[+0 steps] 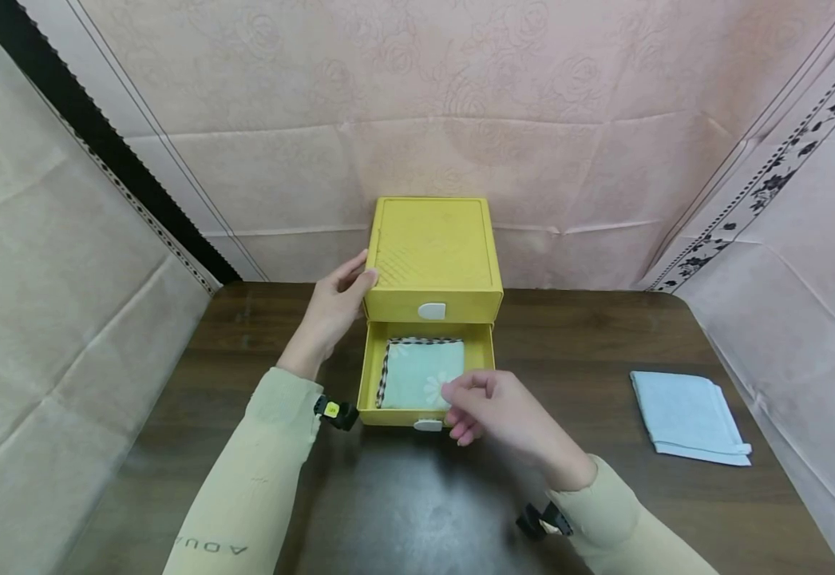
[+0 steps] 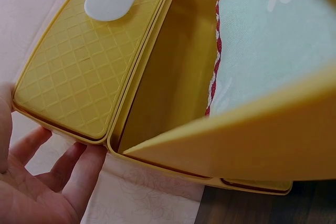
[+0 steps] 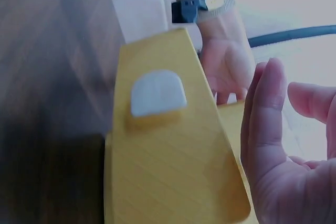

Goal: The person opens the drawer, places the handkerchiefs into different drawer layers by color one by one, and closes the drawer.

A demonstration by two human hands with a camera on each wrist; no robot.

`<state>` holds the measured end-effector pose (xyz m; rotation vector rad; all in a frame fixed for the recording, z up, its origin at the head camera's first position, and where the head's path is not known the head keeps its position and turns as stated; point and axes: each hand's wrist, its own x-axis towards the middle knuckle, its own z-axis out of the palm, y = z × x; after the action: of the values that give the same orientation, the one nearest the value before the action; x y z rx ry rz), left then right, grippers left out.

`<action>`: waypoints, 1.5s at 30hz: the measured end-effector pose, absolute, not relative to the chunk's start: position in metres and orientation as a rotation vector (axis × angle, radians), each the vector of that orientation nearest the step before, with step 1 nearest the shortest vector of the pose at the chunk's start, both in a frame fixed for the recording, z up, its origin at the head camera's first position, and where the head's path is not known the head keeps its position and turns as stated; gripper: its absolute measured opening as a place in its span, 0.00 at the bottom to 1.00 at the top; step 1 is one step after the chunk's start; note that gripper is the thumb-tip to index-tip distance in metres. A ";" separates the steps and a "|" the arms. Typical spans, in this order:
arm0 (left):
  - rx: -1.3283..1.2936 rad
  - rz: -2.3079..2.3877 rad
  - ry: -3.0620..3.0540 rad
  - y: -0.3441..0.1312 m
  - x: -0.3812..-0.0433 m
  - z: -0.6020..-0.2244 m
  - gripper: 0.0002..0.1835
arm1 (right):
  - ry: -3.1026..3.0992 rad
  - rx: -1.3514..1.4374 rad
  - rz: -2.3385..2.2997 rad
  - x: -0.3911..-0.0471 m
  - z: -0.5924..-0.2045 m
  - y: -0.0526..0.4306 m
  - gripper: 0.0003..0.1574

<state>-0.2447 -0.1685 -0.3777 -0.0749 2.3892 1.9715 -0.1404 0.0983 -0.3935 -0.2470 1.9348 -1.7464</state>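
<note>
A yellow drawer box (image 1: 435, 247) stands at the back of the table, with its lower drawer (image 1: 478, 343) pulled out. Inside that drawer lies a folded mint-green cloth (image 1: 417, 371) with a checked edge and a white flower. My left hand (image 1: 334, 307) rests against the box's left side, its fingers (image 2: 79, 174) touching the casing below the upper drawer front (image 2: 73, 72). Over the drawer's front right corner hovers my right hand (image 1: 500, 415). In the right wrist view its thumb and fingers (image 3: 268, 114) are apart with nothing between them, beside the drawer's white handle (image 3: 157, 93).
A folded light-blue cloth (image 1: 690, 417) lies on the right side of the brown table (image 1: 417, 511). Pale patterned fabric (image 1: 417, 120) hangs behind the table and along both sides. Each wrist wears a small black camera.
</note>
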 end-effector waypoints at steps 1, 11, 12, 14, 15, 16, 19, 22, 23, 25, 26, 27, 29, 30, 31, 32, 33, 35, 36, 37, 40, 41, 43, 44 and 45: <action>-0.072 1.972 2.392 -0.168 -0.245 -0.378 0.33 | 1.929 -0.259 -1.741 -0.137 -0.394 0.098 0.25; -0.076 1.981 2.388 -0.168 -0.244 -0.377 0.32 | 1.851 -0.237 -1.742 -0.108 -0.423 0.085 0.20; -0.079 1.977 2.389 -0.168 -0.244 -0.377 0.32 | 1.848 -0.229 -1.744 -0.107 -0.427 0.084 0.21; -0.081 1.974 2.384 -0.168 -0.244 -0.377 0.32 | 1.842 -0.217 -1.751 -0.104 -0.434 0.082 0.22; -0.082 1.971 2.386 -0.169 -0.244 -0.377 0.32 | 1.836 -0.207 -1.755 -0.103 -0.437 0.082 0.23; -0.083 1.970 2.387 -0.169 -0.244 -0.377 0.32 | 1.831 -0.196 -1.759 -0.102 -0.441 0.081 0.24; -0.079 1.971 2.391 -0.169 -0.243 -0.377 0.33 | 1.819 -0.160 -1.773 -0.101 -0.449 0.079 0.27; -0.078 1.978 2.387 -0.169 -0.243 -0.377 0.32 | 1.800 -0.111 -1.793 -0.103 -0.458 0.077 0.33; -0.079 1.979 2.383 -0.168 -0.243 -0.377 0.31 | 1.796 -0.097 -1.798 -0.104 -0.460 0.077 0.34; -0.082 1.978 2.377 -0.168 -0.244 -0.378 0.30 | 1.785 -0.066 -1.809 -0.105 -0.463 0.076 0.36; -0.085 1.976 2.375 -0.168 -0.245 -0.378 0.30 | 1.779 -0.051 -1.817 -0.105 -0.464 0.076 0.37; -0.089 1.972 2.379 -0.168 -0.245 -0.379 0.31 | 1.775 -0.038 -1.823 -0.105 -0.464 0.075 0.38; -0.088 1.966 2.388 -0.168 -0.245 -0.379 0.32 | 1.764 -0.016 -1.836 -0.105 -0.464 0.074 0.38; -0.085 1.965 2.392 -0.168 -0.245 -0.379 0.33 | 1.757 -0.006 -1.843 -0.105 -0.463 0.073 0.38; -0.082 1.965 2.396 -0.168 -0.245 -0.379 0.33 | 1.754 0.001 -1.849 -0.105 -0.463 0.073 0.38; -0.079 1.965 2.398 -0.168 -0.245 -0.379 0.34 | 1.750 0.007 -1.853 -0.105 -0.463 0.072 0.39; -0.076 1.964 2.399 -0.168 -0.244 -0.379 0.34 | 1.747 0.011 -1.856 -0.105 -0.463 0.072 0.39; -0.075 1.964 2.397 -0.168 -0.244 -0.379 0.34 | 1.744 0.015 -1.863 -0.105 -0.463 0.071 0.39; -0.078 1.963 2.397 -0.168 -0.244 -0.379 0.34 | 1.743 0.017 -1.865 -0.105 -0.463 0.071 0.39; -0.079 1.962 2.397 -0.168 -0.244 -0.379 0.34 | 1.742 0.018 -1.867 -0.105 -0.463 0.070 0.39; -0.087 1.962 2.399 -0.168 -0.244 -0.379 0.34 | 1.738 0.020 -1.872 -0.105 -0.463 0.070 0.38; -0.088 1.960 2.400 -0.168 -0.243 -0.379 0.34 | 1.737 0.021 -1.873 -0.106 -0.463 0.069 0.38; -0.083 1.963 2.397 -0.168 -0.244 -0.379 0.34 | 1.734 0.024 -1.873 -0.106 -0.463 0.069 0.38; -0.082 1.963 2.397 -0.168 -0.244 -0.379 0.34 | 1.735 0.025 -1.873 -0.107 -0.463 0.069 0.38; -0.080 1.964 2.396 -0.168 -0.244 -0.379 0.34 | 1.735 0.025 -1.874 -0.107 -0.463 0.069 0.38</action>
<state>-0.2438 -0.1680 -0.3788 -0.0800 2.3958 1.9635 -0.1071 0.0688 -0.4628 0.0255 1.7348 -1.8740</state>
